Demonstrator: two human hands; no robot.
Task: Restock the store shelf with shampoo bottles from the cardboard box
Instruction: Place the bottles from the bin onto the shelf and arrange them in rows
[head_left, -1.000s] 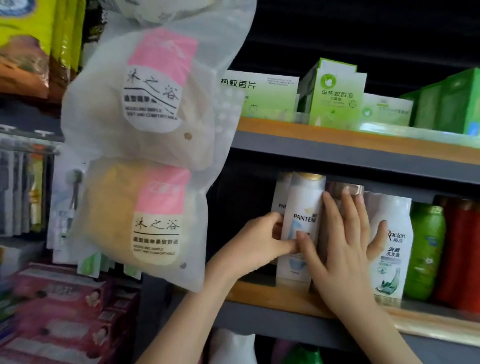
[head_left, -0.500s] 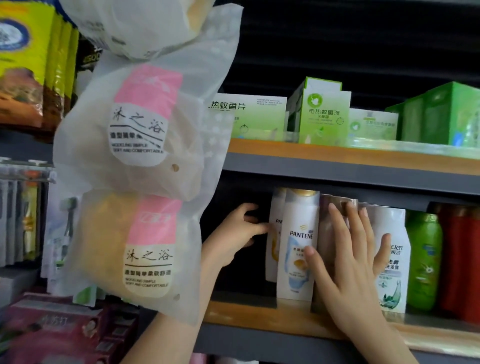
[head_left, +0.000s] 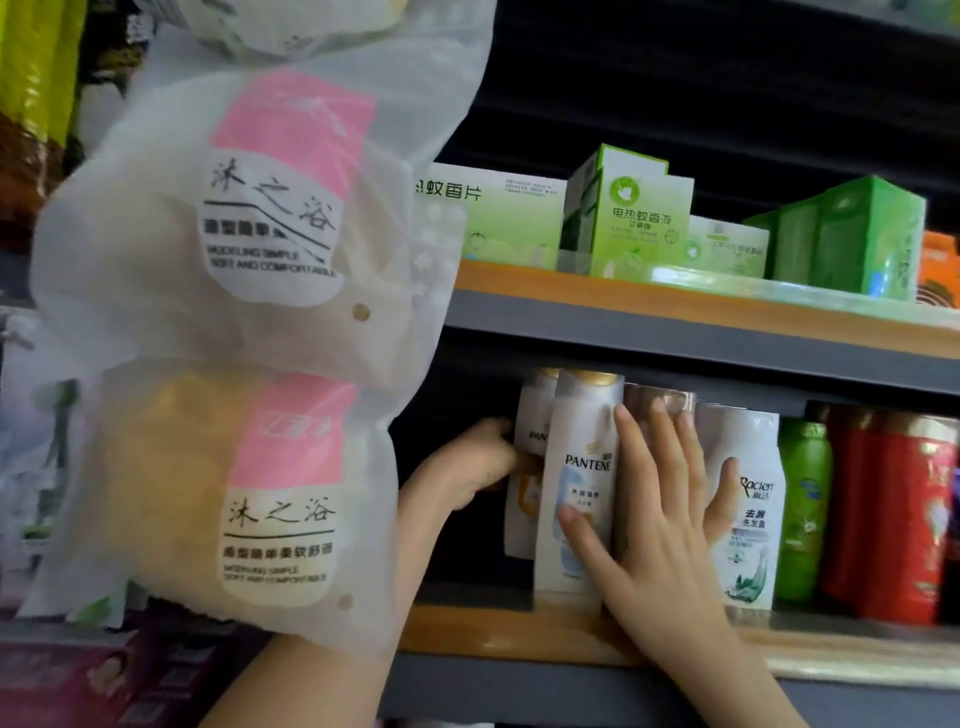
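Where the translucent white plastic bag with pink labels (head_left: 249, 322) hangs at left, it hides part of the left forearm. Wood-edged grey shelf (head_left: 519, 631) carries an upright row: red bottles (head_left: 893, 509), green bottle (head_left: 802, 509), white Racien bottle (head_left: 753, 519), white gold-capped Pantene shampoo bottle (head_left: 582, 467), and a second white Pantene bottle (head_left: 532, 415) just behind it, to the left. Right hand (head_left: 660, 525): flat, fingers straight and spread, pressed against the row, thumb on the front Pantene. Left hand (head_left: 467, 473): fingers curled round the second white Pantene bottle's left side.
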